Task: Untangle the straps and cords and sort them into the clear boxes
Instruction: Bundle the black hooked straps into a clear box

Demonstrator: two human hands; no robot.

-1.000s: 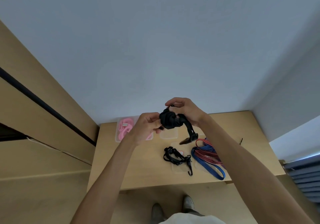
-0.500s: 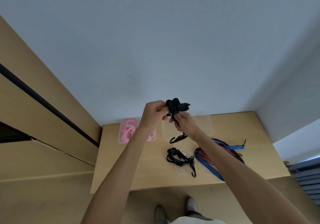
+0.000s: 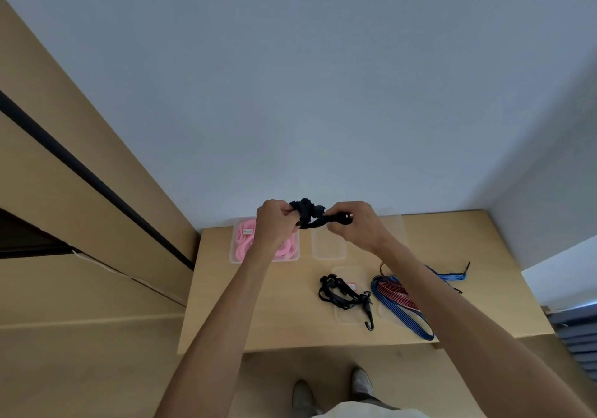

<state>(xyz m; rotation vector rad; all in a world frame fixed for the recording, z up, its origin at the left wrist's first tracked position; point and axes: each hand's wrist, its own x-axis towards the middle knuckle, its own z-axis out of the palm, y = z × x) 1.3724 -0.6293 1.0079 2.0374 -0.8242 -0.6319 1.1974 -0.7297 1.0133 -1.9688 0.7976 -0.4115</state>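
We are finding several things hard to read: the knotted black strap (image 3: 308, 212) is bunched so tightly between the hands that we cannot trace its loops, and its two ends are disappearing inside the fists. Our right forearm is crossing over the blue and red straps (image 3: 395, 298), hiding part of that pile and the far right clear box behind it, of which only a faint rim is showing. The box under the black hooked cord (image 3: 345, 293) is barely standing out against the wooden table (image 3: 258, 304). Our feet are being cut off at the near edge of the view. Both arms are reaching forward and up, holding the bundle in the air above the far side of the table. The left hand (image 3: 274, 225) is curling its fingers round the left end of the black strap, and the right hand (image 3: 352, 224) is pinching the right end, where a small dark tip is poking out. Below them, at the far edge, the pink cord (image 3: 245, 240) is lying coiled in the left clear box (image 3: 233, 256), with the empty clear box (image 3: 328, 249) just right of it.
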